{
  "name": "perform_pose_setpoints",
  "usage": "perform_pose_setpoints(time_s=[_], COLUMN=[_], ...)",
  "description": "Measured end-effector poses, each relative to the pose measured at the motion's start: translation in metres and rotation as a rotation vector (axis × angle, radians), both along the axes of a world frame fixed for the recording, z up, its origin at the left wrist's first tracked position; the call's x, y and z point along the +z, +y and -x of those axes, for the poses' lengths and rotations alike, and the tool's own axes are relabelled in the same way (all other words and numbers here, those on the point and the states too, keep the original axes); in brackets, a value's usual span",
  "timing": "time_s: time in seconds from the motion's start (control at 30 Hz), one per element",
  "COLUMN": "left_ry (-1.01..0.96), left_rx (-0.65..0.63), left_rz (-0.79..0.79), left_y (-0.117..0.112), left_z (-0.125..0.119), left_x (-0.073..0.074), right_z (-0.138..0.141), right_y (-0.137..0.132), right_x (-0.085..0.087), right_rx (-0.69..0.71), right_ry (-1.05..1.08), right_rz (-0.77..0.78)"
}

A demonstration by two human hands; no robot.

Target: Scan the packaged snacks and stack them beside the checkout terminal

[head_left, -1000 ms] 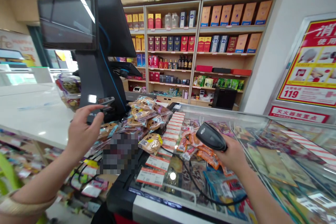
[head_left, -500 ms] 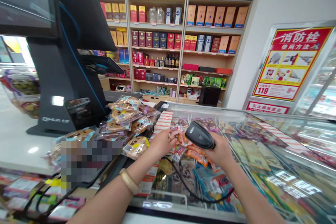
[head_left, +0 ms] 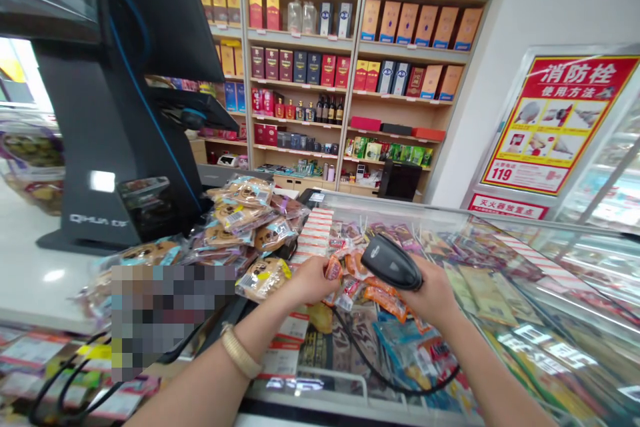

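Over the glass case [head_left: 430, 207], the left hand [head_left: 314, 278] pinches a small packet [head_left: 333, 268]. Just beside it, the right hand [head_left: 433, 295] grips the scanner [head_left: 391, 262] above some orange packets [head_left: 386, 301]. Left of them, wrapped snacks [head_left: 243, 215] lie piled by the screen stand [head_left: 100, 140].

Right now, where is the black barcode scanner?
In the head view, the barcode scanner is just right of centre, held in the right hand by the orange packets, with the left hand to its left.
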State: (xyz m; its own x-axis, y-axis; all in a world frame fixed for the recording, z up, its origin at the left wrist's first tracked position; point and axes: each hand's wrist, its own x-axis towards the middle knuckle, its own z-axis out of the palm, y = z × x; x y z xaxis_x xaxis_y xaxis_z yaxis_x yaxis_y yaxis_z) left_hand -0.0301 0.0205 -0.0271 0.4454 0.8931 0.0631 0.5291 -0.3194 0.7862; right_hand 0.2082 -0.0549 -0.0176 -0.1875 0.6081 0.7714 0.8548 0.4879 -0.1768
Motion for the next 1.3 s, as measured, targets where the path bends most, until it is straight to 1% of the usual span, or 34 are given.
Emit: perform_pose_setpoints(time_s=[0.07,0.13,0.2,0.27,0.37,0.53,0.7,0.93,1.0,1.07,1.17,1.27,1.3], left_ry=[-0.249,-0.483,-0.655,-0.757,-0.820,-0.824,-0.830,-0.830,-0.808,-0.773,-0.682,-0.487,-0.399], left_rx=[0.041,0.128,0.189,0.221,0.264,0.291,0.308,0.312,0.323,0.334,0.355,0.383,0.373], left_rz=[0.026,0.068,0.133,0.167,0.155,0.128,0.110,0.109,0.078,-0.002,-0.180,-0.392,-0.468], left_y=[-0.002,-0.003,-0.002,0.000,0.002,0.001,0.002,0.002,0.002,0.004,0.006,0.010,0.011], left_z=[-0.001,-0.002,-0.003,-0.002,0.000,0.001,0.001,0.001,0.001,0.002,0.006,0.014,0.017], left_x=[0.005,0.010,0.014,0.016,0.017,0.020,0.022,0.021,0.020,0.019,0.019,0.021,0.022], right_z=[0.000,0.001,0.002,0.004,0.008,0.013,0.017,0.018,0.018,0.017,0.015,0.012,0.011], right_y=[0.000,-0.001,-0.002,-0.004,-0.006,-0.006,-0.007,-0.008,-0.008,-0.007,-0.006,-0.005,-0.004], right_x=[0.000,0.000,0.002,0.003,0.005,0.003,0.005,0.006,0.006,0.005,0.004,0.003,0.003], right_rx=[0.005,0.014,0.035,0.059,0.085,0.070,0.068,0.048,0.050,0.051,0.044,0.035,0.032], right_ry=[0.004,0.007,0.000,-0.018,-0.050,-0.093,-0.083,-0.110,-0.108,-0.095,-0.067,-0.048,-0.044], right_rz=[0.015,0.022,0.026,0.034,0.088,0.152,0.196,0.192,0.184,0.171,0.160,0.137,0.123])
